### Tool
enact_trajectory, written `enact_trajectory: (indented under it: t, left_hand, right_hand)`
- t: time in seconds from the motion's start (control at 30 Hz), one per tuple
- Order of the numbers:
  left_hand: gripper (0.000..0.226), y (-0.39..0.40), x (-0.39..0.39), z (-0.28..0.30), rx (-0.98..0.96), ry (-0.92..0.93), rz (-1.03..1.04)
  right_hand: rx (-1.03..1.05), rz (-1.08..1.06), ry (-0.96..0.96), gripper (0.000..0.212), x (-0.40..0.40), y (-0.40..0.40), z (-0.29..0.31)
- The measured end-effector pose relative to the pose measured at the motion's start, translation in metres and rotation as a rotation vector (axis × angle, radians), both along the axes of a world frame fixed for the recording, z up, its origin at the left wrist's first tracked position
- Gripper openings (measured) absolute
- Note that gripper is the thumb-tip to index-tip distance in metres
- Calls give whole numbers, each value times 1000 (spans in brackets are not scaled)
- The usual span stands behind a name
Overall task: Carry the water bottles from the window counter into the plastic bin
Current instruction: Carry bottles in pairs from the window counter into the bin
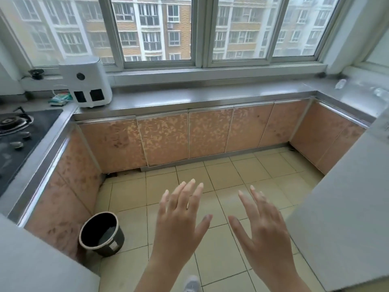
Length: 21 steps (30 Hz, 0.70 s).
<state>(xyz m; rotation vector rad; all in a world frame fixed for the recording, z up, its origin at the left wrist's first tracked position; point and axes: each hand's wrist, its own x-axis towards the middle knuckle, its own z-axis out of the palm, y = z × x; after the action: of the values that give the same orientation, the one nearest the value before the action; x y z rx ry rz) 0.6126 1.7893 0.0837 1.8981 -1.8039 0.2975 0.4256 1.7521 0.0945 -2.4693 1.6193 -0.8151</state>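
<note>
Hovering over open floor tiles [221, 171], left hand [181, 224] and right hand [265, 232], each grip spread, empty.

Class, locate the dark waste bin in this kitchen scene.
The dark waste bin stands on the tiled floor at lower left, against the cabinet below the gas stove, left of the open left hand.

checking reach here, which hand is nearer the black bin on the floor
Left. The left hand hangs open over the tiles just right of the black bin. The right hand, also open and empty, is farther right, beyond the left hand.
</note>
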Motion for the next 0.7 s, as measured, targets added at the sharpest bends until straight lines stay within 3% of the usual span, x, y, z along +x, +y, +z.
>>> enact_trajectory:
  t: [0.2,0.4,0.7]
  left_hand:
    - [62,-126,16,5,0,27,-141]
    - [63,-235,25,14,2,-62,-266]
    - [63,-384,4,10,9,-96,-343]
  right_hand:
    - [10,-162,15,62,16,-94,7]
    - [37,-302,31,62,27,-173,10]
    - [89,-395,32,62,7,-308,-4]
